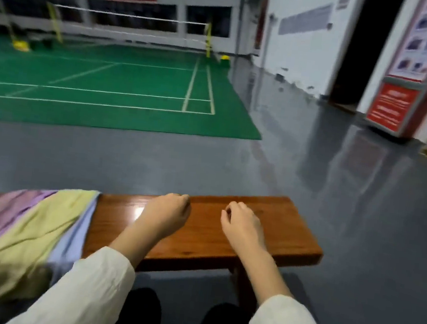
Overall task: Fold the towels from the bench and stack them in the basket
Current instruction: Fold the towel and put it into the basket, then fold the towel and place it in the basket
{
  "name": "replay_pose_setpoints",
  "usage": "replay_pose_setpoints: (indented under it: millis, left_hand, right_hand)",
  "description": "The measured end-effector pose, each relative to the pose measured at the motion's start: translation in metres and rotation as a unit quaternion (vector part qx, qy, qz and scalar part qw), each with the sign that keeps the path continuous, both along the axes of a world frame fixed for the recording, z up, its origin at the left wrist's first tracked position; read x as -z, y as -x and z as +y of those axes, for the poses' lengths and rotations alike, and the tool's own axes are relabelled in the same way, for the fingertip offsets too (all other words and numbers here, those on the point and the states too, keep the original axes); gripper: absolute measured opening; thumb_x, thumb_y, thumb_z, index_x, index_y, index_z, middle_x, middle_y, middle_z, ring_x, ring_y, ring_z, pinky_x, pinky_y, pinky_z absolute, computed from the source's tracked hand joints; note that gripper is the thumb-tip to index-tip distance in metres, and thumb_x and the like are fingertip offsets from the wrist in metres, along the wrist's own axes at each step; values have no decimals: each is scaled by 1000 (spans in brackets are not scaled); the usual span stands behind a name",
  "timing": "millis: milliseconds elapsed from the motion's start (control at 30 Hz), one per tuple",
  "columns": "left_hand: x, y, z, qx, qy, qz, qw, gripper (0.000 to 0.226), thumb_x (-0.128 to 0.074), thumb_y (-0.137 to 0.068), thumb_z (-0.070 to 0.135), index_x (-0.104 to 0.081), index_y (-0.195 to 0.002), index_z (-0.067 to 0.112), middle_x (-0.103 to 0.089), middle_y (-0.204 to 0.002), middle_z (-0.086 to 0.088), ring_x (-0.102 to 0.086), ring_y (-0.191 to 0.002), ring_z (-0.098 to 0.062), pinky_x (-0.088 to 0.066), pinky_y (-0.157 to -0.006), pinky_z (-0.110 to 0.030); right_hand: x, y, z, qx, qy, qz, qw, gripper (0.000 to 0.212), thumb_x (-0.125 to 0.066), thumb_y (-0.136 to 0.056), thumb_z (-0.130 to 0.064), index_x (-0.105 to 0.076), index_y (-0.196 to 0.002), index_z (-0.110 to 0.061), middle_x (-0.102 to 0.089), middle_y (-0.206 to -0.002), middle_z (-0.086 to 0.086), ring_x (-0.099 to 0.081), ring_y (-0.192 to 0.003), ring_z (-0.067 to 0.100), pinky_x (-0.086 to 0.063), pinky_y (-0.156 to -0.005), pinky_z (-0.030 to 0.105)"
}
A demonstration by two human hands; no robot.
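You are at the start, I judge: no towel looks folded yet. Your left hand (168, 214) and right hand (243, 226) are over the bare end of the wooden bench (291, 240), fingers loosely curled, holding nothing. The towels (27, 225), purple, yellow and pale blue, lie overlapping on the bench, just beside your left arm. Next you should reach left and take one by its edge. The basket is not in view. Beyond lies a green badminton court (108, 91); nothing blocks your hands.
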State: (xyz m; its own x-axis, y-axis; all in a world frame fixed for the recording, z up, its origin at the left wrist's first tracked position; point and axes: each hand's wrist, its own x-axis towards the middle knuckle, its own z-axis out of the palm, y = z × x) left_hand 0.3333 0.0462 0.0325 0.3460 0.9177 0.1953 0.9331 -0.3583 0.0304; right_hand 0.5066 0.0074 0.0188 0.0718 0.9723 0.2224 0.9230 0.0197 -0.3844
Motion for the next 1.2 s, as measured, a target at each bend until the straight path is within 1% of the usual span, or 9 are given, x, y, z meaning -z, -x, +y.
replay_pose_setpoints:
  millis: [133, 267, 367, 500, 667, 833, 967, 1100, 1200]
  left_hand:
    - [10, 113, -8, -125, -16, 5, 992, 27, -36, -99, 29, -58, -100, 13, -66, -106, -9, -61, -95, -31, -43, -68, -32]
    - [28, 197, -23, -226, 18, -24, 974, 25, -39, -98, 28, -58, -96, 12, -67, -100, -11, -61, -90, -33, -41, -65, -32]
    - [41, 244, -35, -274, 27, -37, 961, 23, -38, -97, 27, -57, -95, 13, -66, -99, -10, -60, -90, -31, -38, -63, -31]
    - [57, 290, -42, -301, 30, -52, 952, 26, -38, -98, 31, -58, -102, 15, -65, -105, -8, -61, -95, -29, -43, -69, -32]
    - [79, 329, -34, -298, 49, -91, 949, 25, -41, -97, 34, -57, -107, 17, -62, -108, -4, -61, -95, -25, -50, -75, -35]
    - [104, 354, -16, -311, 64, -140, 938, 27, -47, -97, 31, -54, -117, 14, -57, -117, -8, -59, -101, -28, -48, -83, -38]
    - [116, 368, 6, -329, 52, -177, 926, 32, -49, -97, 22, -52, -125, 7, -52, -122, -13, -53, -109, -33, -42, -86, -39]
    - [125, 381, 31, -357, 35, -173, 917, 29, -48, -97, 18, -55, -120, 3, -51, -118, -14, -52, -105, -34, -41, -81, -40]
    - [137, 386, 43, -382, 32, -161, 909, 26, -49, -96, 25, -56, -111, 4, -52, -111, -13, -51, -102, -32, -40, -80, -39]
  right_hand:
    - [1, 94, 27, -104, 12, -7, 994, 29, -37, -101, -29, -56, -116, -13, -58, -118, 4, -55, -109, 22, -44, -89, 34]
    - [13, 167, 38, -175, 28, -21, 984, 30, -37, -101, -29, -56, -117, -13, -59, -118, 5, -55, -110, 23, -43, -89, 33]
    - [26, 211, 43, -204, 36, -16, 978, 27, -39, -99, -27, -57, -111, -12, -59, -116, 6, -55, -109, 24, -43, -87, 33]
    - [46, 261, 53, -227, 56, -8, 972, 26, -38, -99, -28, -57, -110, -13, -60, -115, 6, -56, -105, 24, -45, -86, 35]
    - [65, 309, 70, -250, 96, 17, 963, 30, -38, -99, -28, -56, -117, -12, -58, -120, 9, -54, -110, 26, -39, -84, 32]
    - [88, 346, 91, -262, 130, 21, 956, 28, -40, -99, -25, -59, -110, -7, -58, -114, 11, -54, -104, 26, -40, -81, 32]
    - [100, 370, 110, -274, 141, 37, 951, 30, -41, -100, -27, -61, -110, -7, -59, -114, 10, -55, -104, 25, -41, -83, 33]
    - [112, 389, 129, -242, 156, 41, 957, 36, -42, -100, -34, -62, -107, -5, -61, -111, 11, -56, -101, 26, -41, -80, 32]
    - [119, 400, 138, -185, 174, 53, 966, 39, -45, -98, -42, -59, -108, -7, -61, -108, 7, -57, -99, 25, -40, -72, 29]
